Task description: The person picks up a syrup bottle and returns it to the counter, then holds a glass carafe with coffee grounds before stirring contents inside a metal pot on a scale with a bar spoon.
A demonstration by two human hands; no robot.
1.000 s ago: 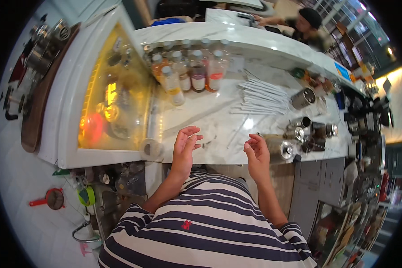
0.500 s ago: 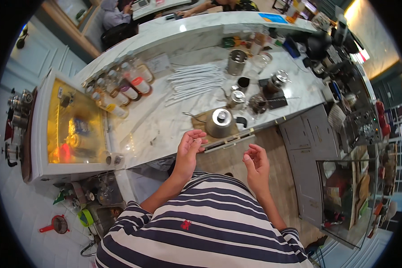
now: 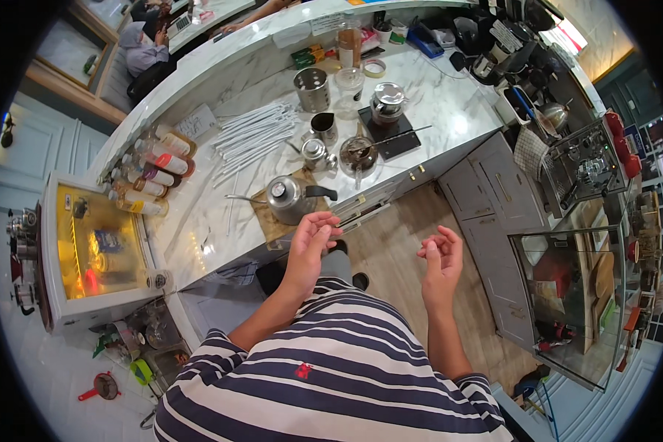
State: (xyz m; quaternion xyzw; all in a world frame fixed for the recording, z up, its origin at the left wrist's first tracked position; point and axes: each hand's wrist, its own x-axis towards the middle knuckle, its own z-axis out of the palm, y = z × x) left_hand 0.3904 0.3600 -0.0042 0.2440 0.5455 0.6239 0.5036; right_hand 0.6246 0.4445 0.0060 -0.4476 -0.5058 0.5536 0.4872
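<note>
My left hand (image 3: 311,247) hovers in front of the counter edge, empty, with its fingers apart and a little bent. Just beyond it stands a steel gooseneck kettle (image 3: 291,200) with a black handle, on a wooden board (image 3: 271,219); the hand appears apart from it. Over the floor to the right, my right hand (image 3: 441,261) is raised, also empty, its fingers loosely curled and thumb apart. Behind the kettle are a small silver pot (image 3: 316,155), a steel pitcher (image 3: 323,128) and a glass server (image 3: 359,156) with dark residue. A lidded glass vessel (image 3: 387,102) sits on a black scale (image 3: 398,138).
Many white sticks (image 3: 256,140) lie on the marble counter (image 3: 206,191), beside several bottles (image 3: 155,169). A yellow-lit display cabinet (image 3: 99,247) stands left. Grey cupboards (image 3: 486,206), an espresso machine (image 3: 586,173) and a glass case (image 3: 563,295) are on the right. People sit beyond the counter.
The view has turned right, so the counter and its things have shifted left in the picture. My hands are farther apart, the right one having moved outward.
</note>
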